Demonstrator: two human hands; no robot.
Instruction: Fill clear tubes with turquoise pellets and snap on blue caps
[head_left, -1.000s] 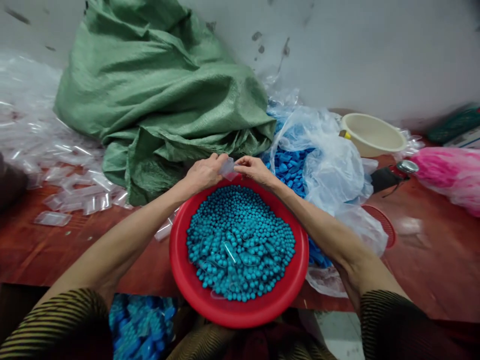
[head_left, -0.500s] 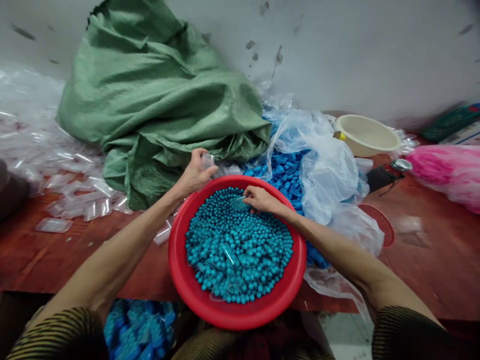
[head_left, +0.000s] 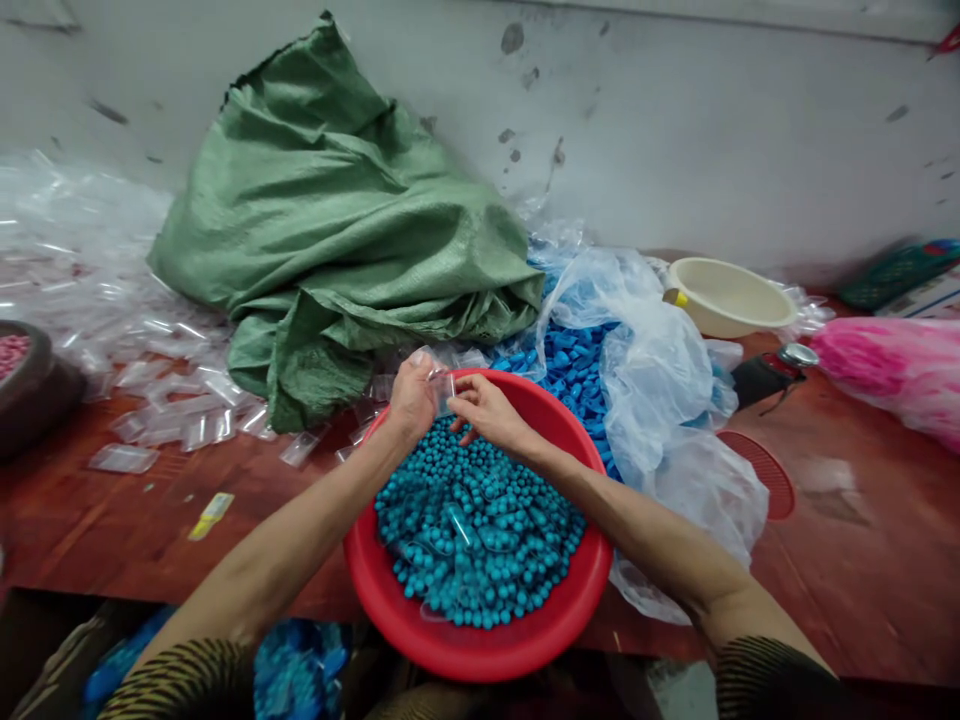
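Head view: the left hand (head_left: 415,393) is closed on a clear plastic case (head_left: 443,388) above the far side of the red basin (head_left: 480,664); the right hand (head_left: 486,408) curls beside it, whether pinching it I cannot tell; turquoise beads (head_left: 487,540) lie inside; a green sack (head_left: 360,220) slumps behind.
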